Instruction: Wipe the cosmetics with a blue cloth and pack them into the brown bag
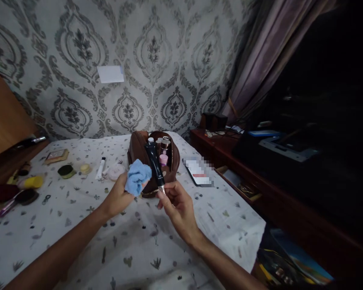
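Observation:
My left hand point(118, 197) is closed on a light blue cloth point(137, 176), bunched up beside a dark tube. My right hand point(177, 205) pinches the lower end of that black cosmetic tube point(154, 162), held upright and tilted left. Just behind both stands an open brown cosmetic pouch point(174, 159) with several bottles sticking out, one with a pink cap point(163, 159). All of this is above a table covered in a white patterned cloth point(133, 241).
Small cosmetics lie on the left of the table: a white tube point(100, 168), a round white jar point(116, 172), a green-black compact point(67, 171), a yellow bottle point(33, 182), brushes point(15, 199). A phone point(198, 171) lies right of the pouch. A dark wooden cabinet point(260, 181) stands right.

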Demonstrator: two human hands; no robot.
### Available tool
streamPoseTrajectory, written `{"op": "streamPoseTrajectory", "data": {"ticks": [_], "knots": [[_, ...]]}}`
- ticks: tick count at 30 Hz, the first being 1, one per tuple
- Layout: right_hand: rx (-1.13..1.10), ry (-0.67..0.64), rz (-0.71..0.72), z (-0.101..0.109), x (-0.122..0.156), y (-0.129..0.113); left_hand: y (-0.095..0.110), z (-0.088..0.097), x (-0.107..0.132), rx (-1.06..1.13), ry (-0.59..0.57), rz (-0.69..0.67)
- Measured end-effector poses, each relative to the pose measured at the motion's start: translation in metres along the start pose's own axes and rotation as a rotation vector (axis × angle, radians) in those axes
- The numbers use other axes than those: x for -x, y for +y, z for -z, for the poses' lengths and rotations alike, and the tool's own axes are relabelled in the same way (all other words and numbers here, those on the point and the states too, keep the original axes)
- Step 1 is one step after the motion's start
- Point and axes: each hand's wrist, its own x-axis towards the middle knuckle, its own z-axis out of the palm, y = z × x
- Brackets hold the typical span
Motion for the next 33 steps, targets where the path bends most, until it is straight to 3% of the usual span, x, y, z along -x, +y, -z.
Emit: {"op": "streamPoseTrajectory", "data": {"ticks": [3, 5, 8, 11, 15, 21, 24, 28, 33], "knots": [[0.031, 0.040, 0.008, 0.003, 0.001, 0.000, -0.011, 0.008, 0.005, -0.130, -0.012, -0.092], [0.064, 0.094, 0.031, 0.010, -0.003, -0.006, -0.015, 0.009, 0.007, -0.347, -0.041, -0.250], [0.118, 0.192, 0.115, 0.025, -0.013, -0.019, -0.017, 0.001, 0.008, -0.764, -0.088, -0.537], [0.191, 0.302, 0.231, 0.041, -0.025, -0.036, -0.018, -0.013, 0.004, -1.070, -0.120, -0.653], [0.331, 0.408, 0.354, 0.061, -0.040, -0.058, -0.024, -0.024, -0.001, -1.191, -0.115, -0.640], [0.567, 0.421, 0.469, 0.076, -0.058, -0.080, -0.037, -0.023, -0.001, -1.172, -0.018, -0.624], [0.671, 0.405, 0.532, 0.080, -0.067, -0.081, -0.037, -0.021, -0.001, -1.139, -0.079, -0.622], [0.782, 0.342, 0.590, 0.080, -0.082, -0.080, -0.027, -0.015, -0.003, -1.139, -0.180, -0.586], [0.867, 0.106, 0.598, 0.071, -0.111, -0.079, -0.017, -0.015, -0.003, -1.232, -0.187, -0.544]]}}
